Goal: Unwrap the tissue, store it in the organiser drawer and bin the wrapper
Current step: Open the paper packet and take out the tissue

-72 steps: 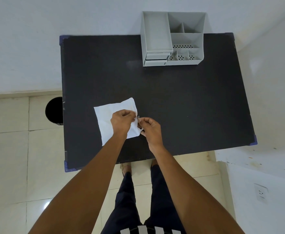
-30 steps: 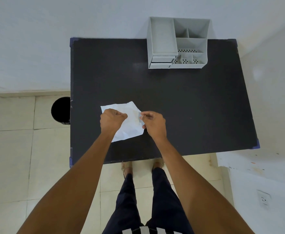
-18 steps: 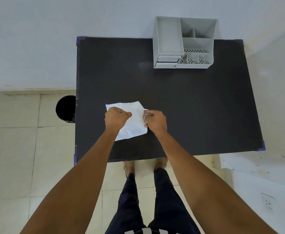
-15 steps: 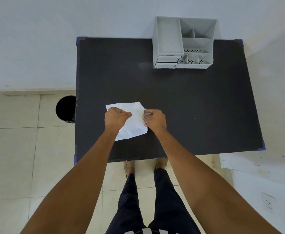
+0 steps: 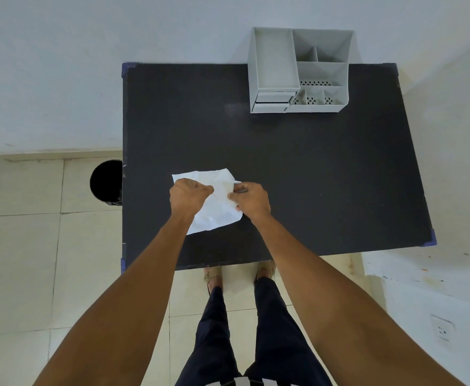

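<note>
A white, creased tissue (image 5: 216, 208) lies spread on the black table (image 5: 312, 176), near its front left. My left hand (image 5: 188, 196) is closed on the tissue's left part. My right hand (image 5: 252, 201) pinches the tissue's right edge, with a small grey strip, perhaps the wrapper (image 5: 239, 191), showing at its fingertips. The grey organiser (image 5: 298, 73) stands at the table's back edge, its small drawers (image 5: 273, 101) at the lower left front. A black bin (image 5: 106, 181) stands on the floor left of the table.
A white wall runs behind the table and along the right side. A wall socket (image 5: 441, 330) is at the lower right. My legs and feet (image 5: 214, 277) stand at the table's front edge on the tiled floor.
The tissue was larger and flatter 2.4 s ago; it is now folded smaller between the hands. My left hand has shifted left along it. In the last half second, almost nothing moved.
</note>
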